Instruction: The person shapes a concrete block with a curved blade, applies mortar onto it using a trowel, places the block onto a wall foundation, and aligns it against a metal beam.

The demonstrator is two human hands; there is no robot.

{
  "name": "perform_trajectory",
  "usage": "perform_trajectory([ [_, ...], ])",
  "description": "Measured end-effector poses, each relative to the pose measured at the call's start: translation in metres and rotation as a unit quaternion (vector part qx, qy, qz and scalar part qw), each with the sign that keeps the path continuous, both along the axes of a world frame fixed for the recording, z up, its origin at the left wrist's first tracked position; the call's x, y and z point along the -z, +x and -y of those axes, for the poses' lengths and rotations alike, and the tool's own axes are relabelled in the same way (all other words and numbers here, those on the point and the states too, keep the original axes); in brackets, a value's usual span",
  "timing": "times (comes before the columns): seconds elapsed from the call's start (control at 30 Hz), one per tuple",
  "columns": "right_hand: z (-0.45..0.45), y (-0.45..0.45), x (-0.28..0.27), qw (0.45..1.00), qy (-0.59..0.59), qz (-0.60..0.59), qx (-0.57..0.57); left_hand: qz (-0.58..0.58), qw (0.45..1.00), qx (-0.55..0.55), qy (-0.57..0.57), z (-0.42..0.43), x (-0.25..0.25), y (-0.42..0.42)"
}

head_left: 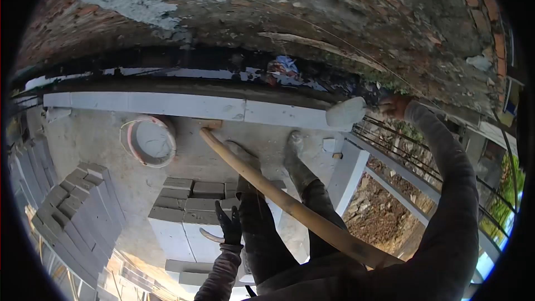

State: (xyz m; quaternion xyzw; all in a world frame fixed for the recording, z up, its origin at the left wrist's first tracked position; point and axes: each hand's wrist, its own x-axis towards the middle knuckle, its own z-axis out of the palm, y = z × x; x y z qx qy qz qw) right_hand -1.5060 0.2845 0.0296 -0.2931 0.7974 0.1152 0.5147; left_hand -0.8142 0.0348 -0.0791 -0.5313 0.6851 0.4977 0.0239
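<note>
My right hand (394, 106) is stretched far forward, its fingers closed around what looks like a trowel. The broad pale grey trowel blade (345, 112) lies over the right end of a low row of light grey blocks (189, 107). My left hand (228, 223), dark as if gloved, hangs low with its fingers apart. Beneath it stands a stack of grey blocks (173, 228). A pale curved piece (212, 236) shows beside that hand; whether it is part of the hand or a separate thing, I cannot tell.
A bucket (131, 139) of grey mortar stands on the concrete floor. A long tan wooden pole (267, 187) slants past my legs. More blocks (78, 212) are stacked at left. An old brick wall (334, 11) rises beyond the row. Metal bars (401, 145) and rubble (379, 206) lie right.
</note>
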Motion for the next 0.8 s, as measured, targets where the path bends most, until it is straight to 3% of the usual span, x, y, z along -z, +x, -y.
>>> perform_trajectory([
  [0.1,-0.073,-0.029,-0.002,0.994,0.095,-0.015,-0.049,0.04,0.994,0.065,0.082,-0.032,-0.021,-0.037],
  [0.17,-0.097,-0.038,0.002,0.99,0.134,-0.015,-0.047,0.081,0.943,0.317,-0.058,-0.038,-0.031,-0.06],
  [0.27,-0.132,-0.031,0.011,0.974,0.214,-0.062,-0.039,0.08,0.946,0.309,-0.062,-0.04,-0.016,-0.058],
  [0.33,-0.141,-0.025,0.015,0.951,0.29,-0.079,-0.07,0.118,0.917,0.376,-0.06,-0.037,0.023,-0.024],
  [0.5,-0.184,0.001,0.086,0.944,0.288,-0.153,-0.045,0.157,0.923,0.35,0.04,-0.026,0.076,0.017],
  [0.57,-0.188,0.022,0.125,0.946,0.287,-0.151,-0.022,0.209,0.874,0.434,0.068,-0.003,0.11,0.05],
  [0.67,-0.186,0.052,0.169,0.951,0.257,-0.155,0.069,0.209,0.872,0.441,-0.02,-0.006,0.092,0.017],
  [0.8,-0.179,0.086,0.209,0.948,0.25,-0.132,0.146,0.217,0.882,0.415,-0.055,-0.007,0.057,-0.041],
])
